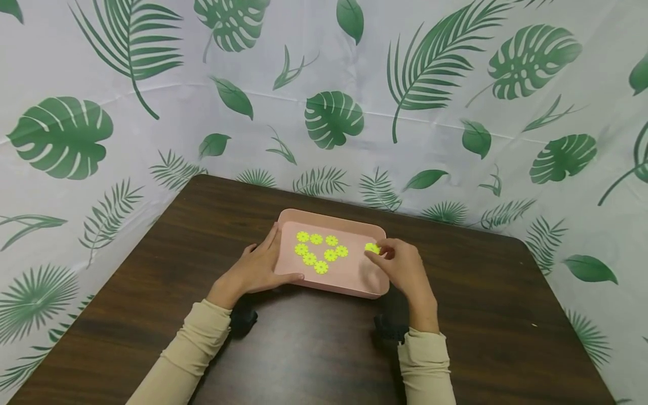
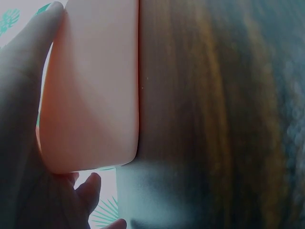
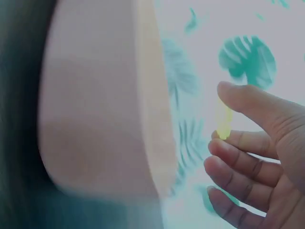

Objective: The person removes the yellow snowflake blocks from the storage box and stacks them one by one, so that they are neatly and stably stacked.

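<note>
Eight yellow flowers point(image 1: 310, 259) lie between the left hand point(image 1: 255, 270), spread against the tray point(image 1: 334, 220) at 9 o'clock, and the right hand point(image 1: 404, 265), pinching another flower point(image 1: 371, 248) at 3 o'clock.

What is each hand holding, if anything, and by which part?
The right hand pinches a yellow flower-shaped piece by its edge; the left hand rests against the left end of the pink tray.

eight yellow flower-shaped discs point(image 1: 321, 267) lie in a pink tray point(image 1: 351, 273), a ninth point(image 1: 371, 247) pinched by the right hand point(image 1: 402, 264).
</note>
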Demonstrator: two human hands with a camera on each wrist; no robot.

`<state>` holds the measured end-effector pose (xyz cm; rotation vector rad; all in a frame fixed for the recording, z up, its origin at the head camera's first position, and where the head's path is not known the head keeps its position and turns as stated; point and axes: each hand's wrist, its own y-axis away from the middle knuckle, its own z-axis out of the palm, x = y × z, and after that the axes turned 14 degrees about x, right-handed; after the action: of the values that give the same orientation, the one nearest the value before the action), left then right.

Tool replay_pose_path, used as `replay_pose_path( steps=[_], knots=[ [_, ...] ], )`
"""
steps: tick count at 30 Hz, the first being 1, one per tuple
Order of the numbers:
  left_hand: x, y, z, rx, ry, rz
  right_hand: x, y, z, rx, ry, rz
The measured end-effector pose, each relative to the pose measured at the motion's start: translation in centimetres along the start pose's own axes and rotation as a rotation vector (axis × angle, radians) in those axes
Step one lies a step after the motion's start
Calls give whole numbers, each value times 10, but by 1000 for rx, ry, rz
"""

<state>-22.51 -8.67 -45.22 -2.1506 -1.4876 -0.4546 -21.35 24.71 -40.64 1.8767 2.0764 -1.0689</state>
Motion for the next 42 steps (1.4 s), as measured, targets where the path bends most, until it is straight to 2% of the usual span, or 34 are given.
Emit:
replay_pose_path(
  steps=[5,10,17,28,42],
  knots=[
    [-1,-1,0,-2,3,-4,32,1,-26,64,46,107],
    [-2,-1,1,-14,-2,-7,61,9,-42,87,123,198],
    [-3,-1,2,-15,-3,-2,88,19,-43,4,175,246],
    [-4,-2,5,-8,-3,-1,101,18,-39,-108,139,232],
    [-1,-2,3,2,-7,-7,106,19,-44,-157,110,283]
  ],
)
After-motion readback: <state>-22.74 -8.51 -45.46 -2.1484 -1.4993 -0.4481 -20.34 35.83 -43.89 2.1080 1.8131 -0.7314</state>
